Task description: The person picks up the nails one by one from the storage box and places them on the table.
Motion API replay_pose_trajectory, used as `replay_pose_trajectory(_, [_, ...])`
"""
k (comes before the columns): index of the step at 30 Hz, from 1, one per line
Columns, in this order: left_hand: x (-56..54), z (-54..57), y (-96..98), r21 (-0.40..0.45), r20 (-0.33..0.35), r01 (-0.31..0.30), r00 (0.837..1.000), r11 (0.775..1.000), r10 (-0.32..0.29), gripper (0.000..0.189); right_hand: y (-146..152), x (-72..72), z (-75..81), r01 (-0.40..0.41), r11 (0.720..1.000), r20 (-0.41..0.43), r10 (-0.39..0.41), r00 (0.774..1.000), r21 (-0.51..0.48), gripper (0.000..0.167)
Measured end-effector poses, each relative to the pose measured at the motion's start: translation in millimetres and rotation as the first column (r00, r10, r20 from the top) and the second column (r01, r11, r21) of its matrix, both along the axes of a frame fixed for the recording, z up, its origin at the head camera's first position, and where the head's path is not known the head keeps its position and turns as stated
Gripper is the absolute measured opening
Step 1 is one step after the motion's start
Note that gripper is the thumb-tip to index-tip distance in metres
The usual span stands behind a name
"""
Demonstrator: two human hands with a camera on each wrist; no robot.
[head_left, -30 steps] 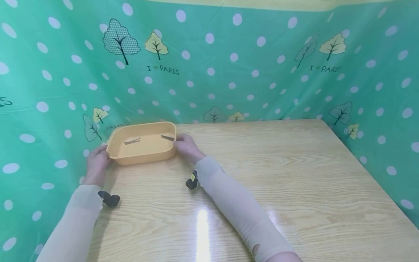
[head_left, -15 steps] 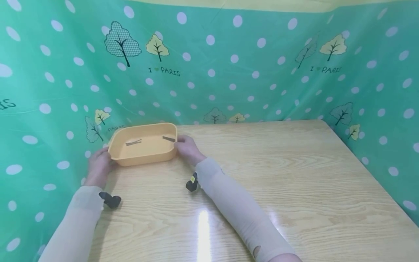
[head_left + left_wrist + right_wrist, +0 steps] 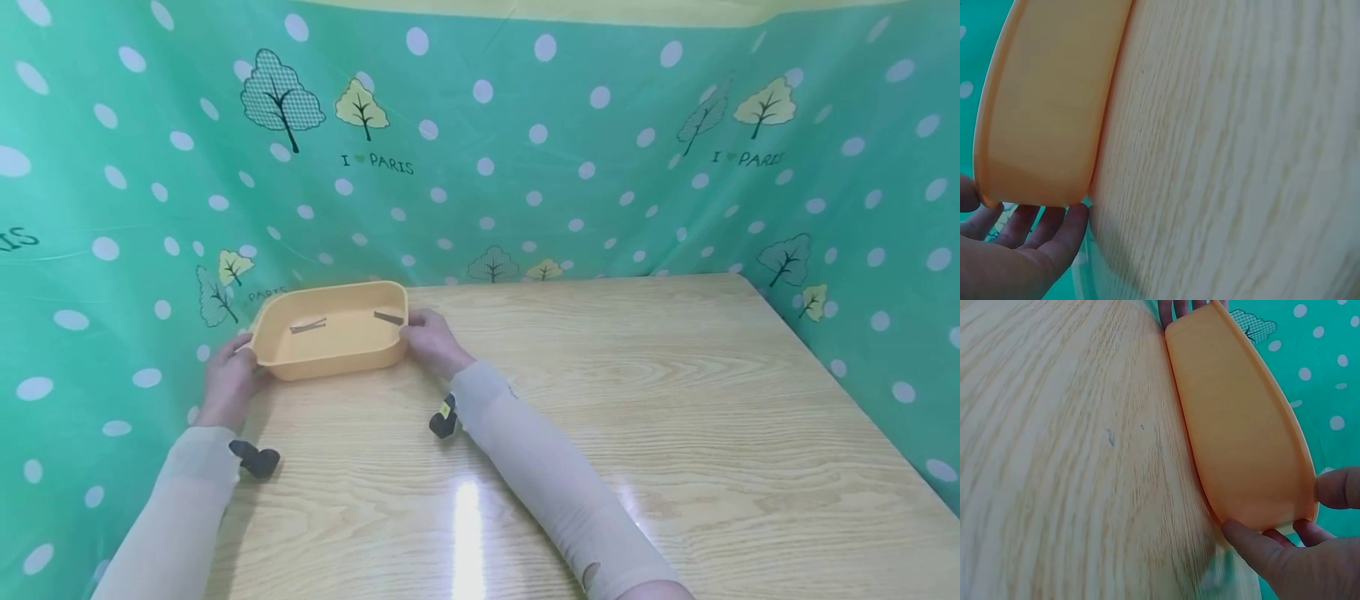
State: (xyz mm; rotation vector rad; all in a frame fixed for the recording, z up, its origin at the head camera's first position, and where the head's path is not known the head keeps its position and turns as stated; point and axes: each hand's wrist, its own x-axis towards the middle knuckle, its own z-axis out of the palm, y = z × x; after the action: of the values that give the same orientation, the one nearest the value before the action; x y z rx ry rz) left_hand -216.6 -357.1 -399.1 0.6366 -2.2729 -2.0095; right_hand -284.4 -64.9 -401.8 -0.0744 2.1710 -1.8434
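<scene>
"What's just changed?"

"Hardly anything. Over the last second my head view drifts slightly, but the tray (image 3: 330,367) stays put at the far left of the counter (image 3: 637,400), close to the curtain (image 3: 525,192). I take that to mean it's settled: I seem to be steadying it more than shifting it."

"And your fingers (image 3: 1066,240)?"

"Gripping the tray at both ends, left hand (image 3: 228,383) on one, right hand (image 3: 435,343) on the other."

"Do the wrist views add anything?"

"They show my fingers pressed to the outside of the end walls, mostly hidden from the head view. Only the head view shows inside: thin strips (image 3: 308,326) toward the left, a lone strip (image 3: 388,317) near the right end. I can't tell what they are."
</scene>
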Motion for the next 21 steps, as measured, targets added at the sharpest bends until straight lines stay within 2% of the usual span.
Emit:
replay_pose_trajectory(5, [0.2,-2.0,0.1,0.033,-0.02,-0.008,1.0,0.999,0.009,0.06,1,0.4,-1.6,0.004,1.0,-0.006,-0.004,1.0,-0.004,0.044])
replay_pose_trajectory(16, [0.5,-3.6,4.2,0.004,-0.018,0.037,0.999,0.999,-0.037,0.059,8,0.5,-5.4,-0.001,1.0,-0.019,0.001,1.0,0.008,0.043])
replay_pose_trajectory(21, [2.0,-0.9,10.6,-0.001,-0.016,0.032,0.999,0.999,-0.032,0.06,12,0.6,-5.9,-0.008,0.999,-0.017,0.007,1.0,-0.051,0.046])
